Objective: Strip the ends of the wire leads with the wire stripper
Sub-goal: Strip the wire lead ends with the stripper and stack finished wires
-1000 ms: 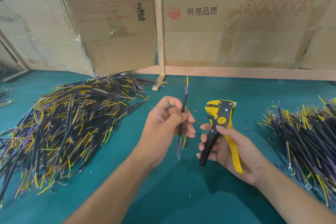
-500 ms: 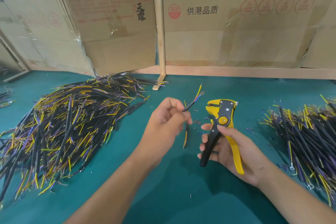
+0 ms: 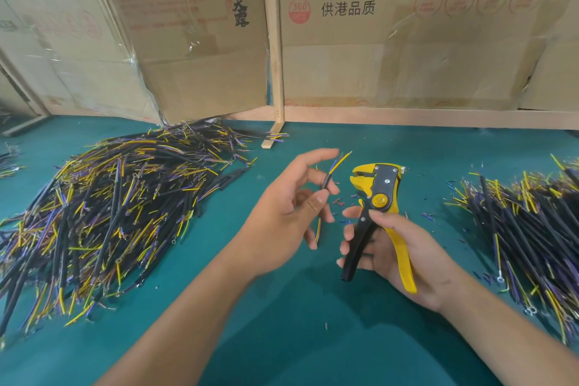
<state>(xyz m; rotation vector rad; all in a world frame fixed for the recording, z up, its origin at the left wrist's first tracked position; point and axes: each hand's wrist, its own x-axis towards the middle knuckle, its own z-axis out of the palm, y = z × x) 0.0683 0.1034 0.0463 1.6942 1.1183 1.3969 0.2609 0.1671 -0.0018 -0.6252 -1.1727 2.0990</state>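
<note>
Wire sat pinched in left hand, thumb vs. middle finger on its black sheath, index finger stretched out straight above. Sheath tilted up-right; yellow and blue leads fanned from its top end toward stripper head, apart from it. Lower end w/ a yellow lead hung below the fingers, over the mat.

Right hand held stripper upright, palm up, just beside left hand. Yellow handle lay in the palm, black handle across curled fingers, thumb pressed near the round pivot. Handles were spread, so tool unsqueezed; whether the toothed head was gaping, can't tell. Head pointed up and slightly left, twd the wire tip.

Both forearms came in from bottom edge over teal mat. Small bits of cut insulation lay scattered on mat between and behind the hands.

Left of hands, well apart: big pile of black-sheathed wires w/ yellow and purple leads, some w/ ring terminals. Right of hands: second pile, same sort, also w/ ring terminals at near end.

Farther back, a wood post stood on the mat, its foot near the big pile's far edge. Behind all: cardboard boxes w/ printed Chinese text and clear tape, lined along the mat's far edge, w/ a wood rail at their base.
</note>
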